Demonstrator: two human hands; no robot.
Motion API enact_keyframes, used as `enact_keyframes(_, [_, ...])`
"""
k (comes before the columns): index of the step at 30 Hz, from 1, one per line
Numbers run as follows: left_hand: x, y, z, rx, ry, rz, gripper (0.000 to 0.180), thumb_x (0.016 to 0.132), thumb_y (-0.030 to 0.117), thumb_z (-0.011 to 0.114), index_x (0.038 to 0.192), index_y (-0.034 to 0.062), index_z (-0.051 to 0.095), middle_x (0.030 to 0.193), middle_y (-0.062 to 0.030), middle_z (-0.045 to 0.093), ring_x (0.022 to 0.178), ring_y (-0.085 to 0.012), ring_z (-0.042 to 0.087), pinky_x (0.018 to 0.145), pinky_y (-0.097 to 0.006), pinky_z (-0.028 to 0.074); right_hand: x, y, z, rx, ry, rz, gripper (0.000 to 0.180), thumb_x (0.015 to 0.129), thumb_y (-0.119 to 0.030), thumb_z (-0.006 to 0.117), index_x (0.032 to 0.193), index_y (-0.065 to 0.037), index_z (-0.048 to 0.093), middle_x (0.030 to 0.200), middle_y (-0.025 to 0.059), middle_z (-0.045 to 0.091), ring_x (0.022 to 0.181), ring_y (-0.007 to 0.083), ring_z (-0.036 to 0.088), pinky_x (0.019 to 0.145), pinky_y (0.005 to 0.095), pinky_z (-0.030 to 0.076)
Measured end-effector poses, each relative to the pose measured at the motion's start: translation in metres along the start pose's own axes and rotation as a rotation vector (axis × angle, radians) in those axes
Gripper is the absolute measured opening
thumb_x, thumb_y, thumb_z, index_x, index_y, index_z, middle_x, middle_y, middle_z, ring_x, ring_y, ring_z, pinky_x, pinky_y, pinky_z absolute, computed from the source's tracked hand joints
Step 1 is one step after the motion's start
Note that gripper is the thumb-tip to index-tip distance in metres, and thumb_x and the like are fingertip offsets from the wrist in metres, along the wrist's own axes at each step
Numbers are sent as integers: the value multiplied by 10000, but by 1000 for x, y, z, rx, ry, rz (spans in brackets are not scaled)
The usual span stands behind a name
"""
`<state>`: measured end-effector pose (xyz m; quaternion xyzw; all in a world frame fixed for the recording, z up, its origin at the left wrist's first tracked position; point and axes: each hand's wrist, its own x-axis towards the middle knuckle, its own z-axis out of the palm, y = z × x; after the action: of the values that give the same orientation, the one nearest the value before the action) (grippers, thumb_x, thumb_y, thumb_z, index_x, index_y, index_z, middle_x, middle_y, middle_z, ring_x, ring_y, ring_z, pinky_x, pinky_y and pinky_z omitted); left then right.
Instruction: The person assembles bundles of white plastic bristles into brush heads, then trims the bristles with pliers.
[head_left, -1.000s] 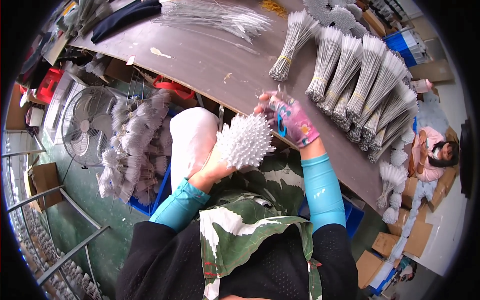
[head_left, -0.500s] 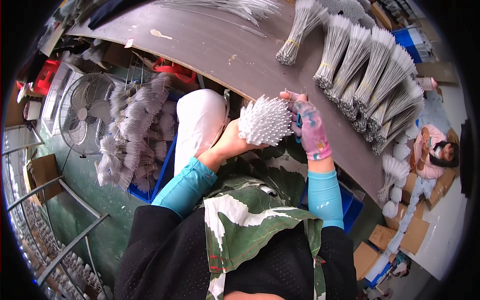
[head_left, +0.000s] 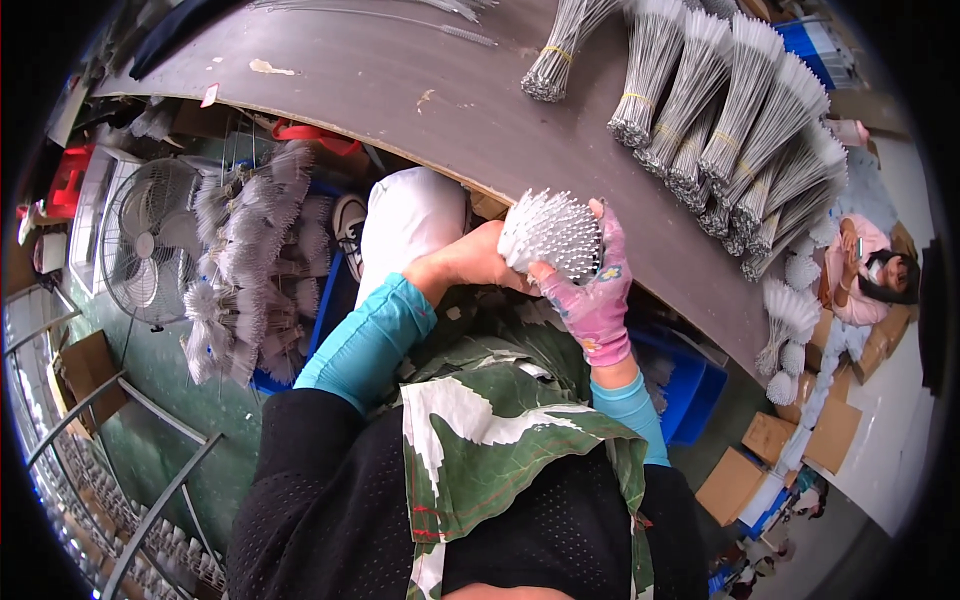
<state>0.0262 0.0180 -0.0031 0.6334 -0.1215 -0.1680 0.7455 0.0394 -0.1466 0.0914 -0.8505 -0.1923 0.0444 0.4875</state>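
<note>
A thick bundle of thin wire brushes [head_left: 550,236] with white bristles is held up over my lap, its white-tipped ends turned toward me. My left hand [head_left: 482,260], bare, is wrapped round the bundle's left side. My right hand [head_left: 598,296], in a pink flowered glove, grips it from the right, with the thumb across the near side and fingers up along the far right side. The wire stems beneath are hidden by the hands and bristles. Both hands are just in front of the edge of the brown table [head_left: 430,120].
Several tied bundles of wire brushes [head_left: 690,110] lie on the table's right part; loose brushes [head_left: 440,25] are at the far edge. Left stand a fan [head_left: 148,240] and a heap of brush bundles [head_left: 255,240]. A blue bin [head_left: 695,395] sits under the table; another person [head_left: 865,255] is far right.
My right hand has turned and closed round the bundle from the right, where its fingers were raised beside it. The bundle has shifted slightly right, and the view has moved a little.
</note>
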Motion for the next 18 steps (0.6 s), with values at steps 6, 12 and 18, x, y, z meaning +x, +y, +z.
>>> enact_keyframes(6, [-8, -6, 42, 115, 476, 302, 550, 731, 149, 718, 1225, 29, 508, 1239, -120, 537, 1192, -217, 465, 1037, -362, 315, -16, 4, 28, 3, 261, -15, 744, 672, -118, 789, 1274, 4, 369, 1134, 86, 514, 1021, 171, 536, 910, 310, 432])
enact_keyframes(12, [-5, 2, 36, 180, 382, 19, 568, 730, 231, 714, 1231, 62, 508, 1176, -124, 584, 1105, -248, 549, 950, -347, 418, -20, 10, 6, -19, 65, -4, 936, 607, -318, 847, 1309, 41, 342, 1169, 145, 503, 1065, 257, 514, 932, 343, 406])
enact_keyframes(18, [-2, -8, 37, 403, 517, 16, 414, 687, 273, 737, 969, 59, 524, 871, -187, 626, 843, -398, 585, 727, -453, 478, 4, -24, -67, -45, -142, 57, 356, 900, -133, 544, 1226, -18, 460, 1028, 54, 552, 729, 82, 473, 626, 201, 439])
